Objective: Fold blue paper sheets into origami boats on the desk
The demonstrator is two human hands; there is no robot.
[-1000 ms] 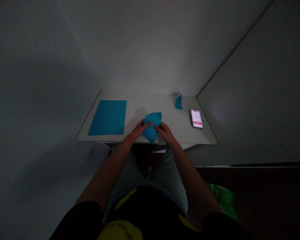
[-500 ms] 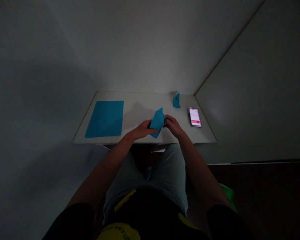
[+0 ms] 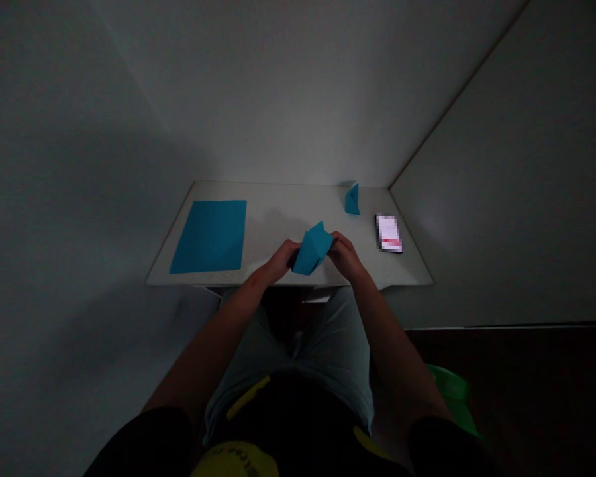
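A folded piece of blue paper (image 3: 310,253) is held up between my two hands, just above the front edge of the white table (image 3: 273,228). Its left side is gripped by my left hand (image 3: 283,260), whose fingertips are hidden behind the paper. My right hand (image 3: 346,254) pinches the right edge, where a flap sticks out. At the back right of the table stands a smaller folded blue paper piece (image 3: 352,200). A flat sheet of blue paper (image 3: 211,236) lies on the left side of the table.
A phone (image 3: 389,233) with a lit, blurred screen lies at the right end of the table. Walls (image 3: 298,93) close in the back and both sides. On the dark floor at the lower right is a green container (image 3: 454,391), partly hidden by my arm.
The folded paper has turned in my hands, and a flap now spreads out toward the right. My left thumb no longer lies across its front. The other papers stay in place.
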